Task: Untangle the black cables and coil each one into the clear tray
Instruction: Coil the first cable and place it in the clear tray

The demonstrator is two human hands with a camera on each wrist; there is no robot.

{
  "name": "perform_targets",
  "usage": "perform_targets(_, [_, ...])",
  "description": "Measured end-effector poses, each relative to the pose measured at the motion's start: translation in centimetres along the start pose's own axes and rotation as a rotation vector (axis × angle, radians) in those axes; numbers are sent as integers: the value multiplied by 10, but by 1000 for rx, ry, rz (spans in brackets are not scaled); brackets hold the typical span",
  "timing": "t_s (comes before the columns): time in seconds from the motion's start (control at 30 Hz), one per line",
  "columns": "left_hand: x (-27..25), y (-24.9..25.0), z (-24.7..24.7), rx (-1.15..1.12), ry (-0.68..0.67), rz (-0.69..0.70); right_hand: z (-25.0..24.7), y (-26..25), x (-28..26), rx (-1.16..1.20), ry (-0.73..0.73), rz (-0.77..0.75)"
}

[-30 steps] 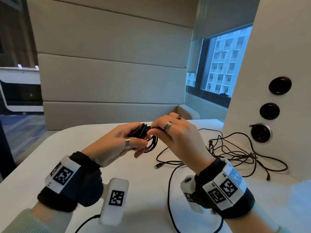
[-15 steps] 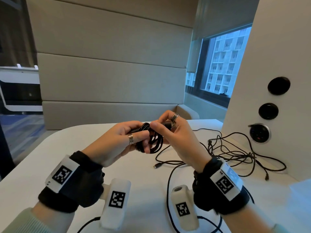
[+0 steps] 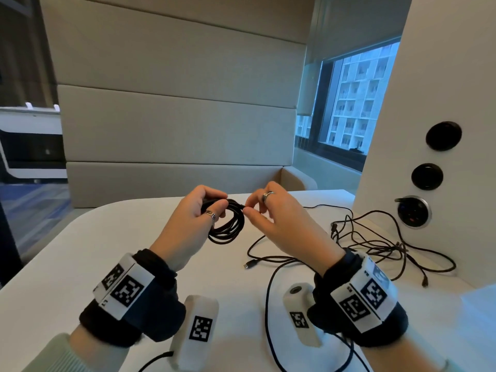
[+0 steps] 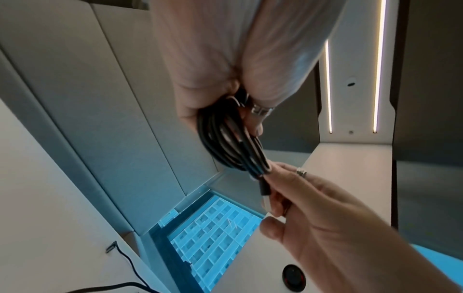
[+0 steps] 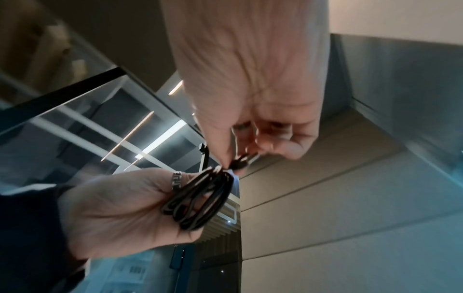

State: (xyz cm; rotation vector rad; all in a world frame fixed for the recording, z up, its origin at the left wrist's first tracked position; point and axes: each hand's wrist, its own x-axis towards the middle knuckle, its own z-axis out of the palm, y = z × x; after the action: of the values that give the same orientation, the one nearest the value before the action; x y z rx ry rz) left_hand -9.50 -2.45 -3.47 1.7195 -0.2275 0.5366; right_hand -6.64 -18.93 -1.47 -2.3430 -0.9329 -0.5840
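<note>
My left hand [image 3: 206,208] grips a small coil of black cable [image 3: 228,229] above the white table [image 3: 80,251]; the loops hang below its fingers. In the left wrist view the coil [image 4: 225,142] runs out from under the curled fingers. My right hand [image 3: 257,208] pinches the coil's loose plug end [image 4: 264,190] between thumb and forefinger, right beside the coil. The right wrist view shows the same pinch on the plug end [image 5: 238,164] above the coil [image 5: 200,202]. A tangle of black cables [image 3: 375,237] lies on the table to the right. A pale blue corner, perhaps the clear tray [image 3: 480,302], shows at the right edge.
A white panel [image 3: 434,130] with round sockets rises at the right, close behind the tangle. One black cable [image 3: 268,291] with a plug end trails toward me across the table. A padded bench back stands beyond the far table edge, a window at the right.
Both hands have risen slightly and parted. The right hand slid off the bundle to pinch only the plug end, and the coil now hangs open as a round loop from the left hand.
</note>
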Motion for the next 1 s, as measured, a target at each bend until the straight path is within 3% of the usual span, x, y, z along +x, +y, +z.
perform_targets(0.13, [-4, -4, 8, 129, -26, 36, 1, -1, -1, -106, -50, -10])
perform_targets(0.27, [-4, 0, 6, 114, -75, 21, 4, -1, 2, -481, 144, -169])
perform_targets(0.4, [-5, 7, 4, 3, -191, -46, 0, 9, 2, -637, 339, -292])
perform_targets(0.53, [-6, 12, 6, -113, -167, -80, -4, 10, 1, -774, 442, -283])
perform_targets(0.67, [-9, 17, 8, -228, -177, -83, 1, 17, 4, -756, 502, -262])
perform_targets(0.77, [-13, 19, 13, -312, -214, -67, 13, 13, 2, -494, 401, -208])
perform_targets(0.87, [-14, 16, 16, -308, -176, -43, 25, 3, 1, 254, 92, 82])
perform_targets(1.0, [-8, 10, 12, -280, -50, -23, 24, -3, 1, 772, -30, 264])
